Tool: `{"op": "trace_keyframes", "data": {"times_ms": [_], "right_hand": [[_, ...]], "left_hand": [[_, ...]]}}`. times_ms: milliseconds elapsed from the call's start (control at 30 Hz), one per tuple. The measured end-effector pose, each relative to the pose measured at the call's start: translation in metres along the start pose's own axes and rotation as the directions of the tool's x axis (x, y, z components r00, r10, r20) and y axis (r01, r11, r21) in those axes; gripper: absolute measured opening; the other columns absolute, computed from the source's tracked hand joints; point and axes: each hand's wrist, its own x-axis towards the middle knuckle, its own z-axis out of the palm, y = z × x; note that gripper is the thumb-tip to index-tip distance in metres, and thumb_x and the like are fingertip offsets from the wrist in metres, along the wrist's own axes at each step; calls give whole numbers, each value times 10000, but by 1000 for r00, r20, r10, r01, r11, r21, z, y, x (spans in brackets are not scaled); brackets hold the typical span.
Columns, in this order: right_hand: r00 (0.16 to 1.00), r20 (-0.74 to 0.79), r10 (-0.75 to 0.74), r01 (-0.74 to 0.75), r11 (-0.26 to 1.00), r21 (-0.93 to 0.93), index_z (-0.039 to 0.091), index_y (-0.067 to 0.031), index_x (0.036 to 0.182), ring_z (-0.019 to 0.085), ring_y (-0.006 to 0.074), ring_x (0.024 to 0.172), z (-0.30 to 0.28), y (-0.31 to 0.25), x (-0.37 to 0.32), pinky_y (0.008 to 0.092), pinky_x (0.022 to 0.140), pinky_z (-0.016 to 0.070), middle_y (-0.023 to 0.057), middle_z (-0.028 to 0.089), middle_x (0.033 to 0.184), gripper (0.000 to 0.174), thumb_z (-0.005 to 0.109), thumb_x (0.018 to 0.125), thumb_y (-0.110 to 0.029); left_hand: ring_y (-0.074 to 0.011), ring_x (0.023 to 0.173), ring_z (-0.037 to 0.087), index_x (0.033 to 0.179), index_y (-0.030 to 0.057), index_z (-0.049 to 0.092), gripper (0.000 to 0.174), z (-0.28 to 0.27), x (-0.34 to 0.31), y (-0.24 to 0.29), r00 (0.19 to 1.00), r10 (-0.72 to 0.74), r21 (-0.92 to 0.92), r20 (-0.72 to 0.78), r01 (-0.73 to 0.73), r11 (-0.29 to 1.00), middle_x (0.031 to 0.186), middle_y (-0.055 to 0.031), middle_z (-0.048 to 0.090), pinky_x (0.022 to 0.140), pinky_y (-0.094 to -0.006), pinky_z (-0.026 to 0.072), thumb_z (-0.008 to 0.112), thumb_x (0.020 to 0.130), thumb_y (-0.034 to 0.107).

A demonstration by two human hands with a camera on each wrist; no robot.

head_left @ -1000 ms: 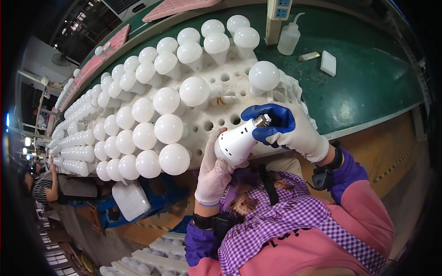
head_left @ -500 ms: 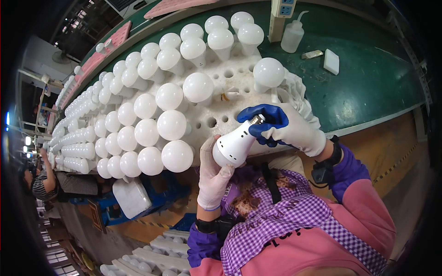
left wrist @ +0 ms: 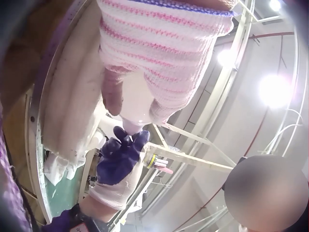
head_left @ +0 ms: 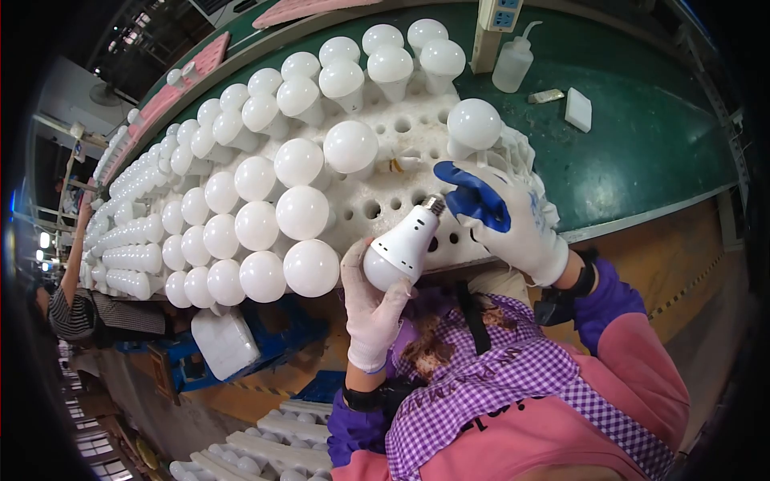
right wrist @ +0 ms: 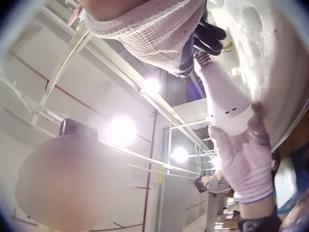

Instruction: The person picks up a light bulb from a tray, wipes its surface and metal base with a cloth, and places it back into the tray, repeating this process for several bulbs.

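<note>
1. Currently, the held bulb [head_left: 405, 236] sits tilted over the near edge of the foam tray [head_left: 405, 186], with its globe toward the person and its screw cap [head_left: 434, 204] pointing up toward the right.
2. Of the hands, the left hand [head_left: 370, 317] grips the globe, thumb on one side and fingers on the other; the right hand [head_left: 513, 220] has its thumb and fingers parted just beside the cap, gripping nothing (whether a fingertip brushes the metal, I cannot tell).
3. A slip looks the likeliest trouble: the globe appears smooth, one gloved grasp alone seems to carry it, and a loosened thumb could send it against the tray's edge or down past it.
4. A nudge from the right hand on the cap could also twist the bulb within that grasp, since its far end has no visible support.
5. Sideways travel of the left hand might knock the nearest of the standing bulbs [head_left: 311, 268], which is just beside it.
6. Counted: one bulb in hand, one lone bulb [head_left: 473, 124] at the tray's right end, and on the green bench [head_left: 642, 152] one squeeze bottle [head_left: 512, 66], one white block [head_left: 578, 111] and one small flat piece [head_left: 546, 96]. The standing bulbs run back in rows too blurred to number.
</note>
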Motion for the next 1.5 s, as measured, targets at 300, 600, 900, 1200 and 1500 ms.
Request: {"op": "trace_keyframes", "data": {"times_ms": [300, 600, 900, 1200, 1500], "right_hand": [[908, 189, -374, 413, 724, -552, 617, 4, 1015, 552, 356, 1061, 48, 33, 52, 437, 913, 455, 188, 564, 1172, 306, 648, 747, -140], [944, 269, -193, 278, 904, -325, 639, -61, 1017, 612, 309, 917, 40, 28, 46, 411, 838, 467, 120, 631, 961, 229, 623, 803, -143], [865, 449, -223, 417, 818, -397, 642, -196, 1115, 567, 227, 962, 13, -23, 11, 429, 891, 377, 30, 598, 1043, 340, 637, 776, -228], [832, 369, -414, 555, 634, -539, 642, -162, 839, 590, 206, 867, 4, -26, 18, 407, 726, 468, 19, 570, 861, 136, 644, 721, -229], [775, 576, -258, 590, 621, -516, 635, -123, 1046, 562, 275, 969, 8, -29, 8, 443, 873, 405, 58, 583, 1007, 316, 640, 746, -219]], "left_hand": [[-114, 678, 540, 1363, 20, 301, 586, -3, -2, 2, 989, -83, 201, -122, 106, 974, 1090, -127, 515, 503, -186, 427, 577, 848, 65], [-88, 685, 514, 1340, 16, 321, 609, -3, 1, 3, 990, -89, 141, -112, 105, 984, 1057, -104, 519, 524, -196, 440, 619, 812, 74], [-102, 700, 547, 1379, 10, 297, 601, -5, -1, -5, 995, -21, 267, -93, 45, 963, 1142, -130, 501, 539, -178, 450, 581, 858, 101], [-89, 693, 537, 1381, 12, 298, 578, -4, 0, 0, 993, -63, 229, -95, 84, 970, 1145, -124, 505, 529, -169, 439, 576, 884, 111], [-62, 614, 476, 1340, 9, 331, 597, 0, 3, 1, 988, -78, 150, -135, 98, 984, 1008, -89, 533, 527, -185, 423, 628, 838, 133]]}}
